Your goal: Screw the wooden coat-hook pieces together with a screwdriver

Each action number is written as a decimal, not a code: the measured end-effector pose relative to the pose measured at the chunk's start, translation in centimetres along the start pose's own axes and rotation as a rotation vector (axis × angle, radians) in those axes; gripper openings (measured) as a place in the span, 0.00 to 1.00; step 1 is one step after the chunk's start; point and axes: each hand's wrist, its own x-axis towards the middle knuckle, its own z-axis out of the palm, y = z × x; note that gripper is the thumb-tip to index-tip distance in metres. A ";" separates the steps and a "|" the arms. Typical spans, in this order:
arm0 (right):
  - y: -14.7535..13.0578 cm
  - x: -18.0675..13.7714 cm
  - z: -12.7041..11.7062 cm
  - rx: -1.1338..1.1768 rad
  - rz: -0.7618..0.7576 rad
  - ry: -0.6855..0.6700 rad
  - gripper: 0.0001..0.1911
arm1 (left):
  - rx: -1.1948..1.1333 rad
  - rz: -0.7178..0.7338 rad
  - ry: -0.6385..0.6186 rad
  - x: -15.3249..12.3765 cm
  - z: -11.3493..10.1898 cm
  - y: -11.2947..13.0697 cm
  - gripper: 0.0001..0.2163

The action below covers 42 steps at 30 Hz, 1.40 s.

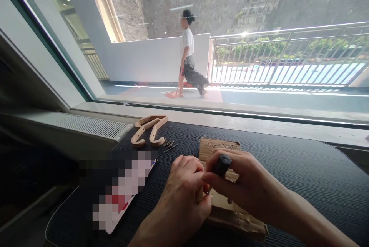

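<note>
My right hand (245, 174) is closed around the dark handle of a screwdriver (222, 165). Its thin shaft slants down toward the fingertips of my left hand (186, 187). Those fingers are curled and pressed together at the tool's lower end; whatever they grip is mostly hidden, with only a bit of tan showing. Under both hands lies a torn, layered piece of cardboard (217, 144) with rough edges and a small dark hole near my right palm. Beyond my left hand, several small screws (170, 146) lie loose beside bent pale wooden hooks (158, 128).
The black ribbed table (302, 170) has a rounded edge and meets a window sill (259, 120). At left lies a flat, blurred-out object (129, 181), near a vent grille (95, 126). Outside the glass, a person (187, 47) walks past a railing (285, 60).
</note>
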 end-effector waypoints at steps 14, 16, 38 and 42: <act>0.0 -0.2 -0.1 -0.074 0.060 -0.030 0.12 | -0.065 -0.039 -0.024 0.1 0.2 -0.2 0.06; 0.0 -0.2 -0.1 -0.078 0.067 -0.023 0.12 | -0.078 -0.032 -0.028 0.1 0.2 -0.2 0.06; 0.2 -0.5 -0.6 -0.084 0.103 -0.036 0.11 | -0.254 -0.126 -0.183 -0.4 -0.5 -0.7 0.11; 0.6 -0.5 -0.4 -0.120 0.091 0.005 0.12 | -0.269 -0.122 -0.206 -0.5 -0.5 -0.7 0.11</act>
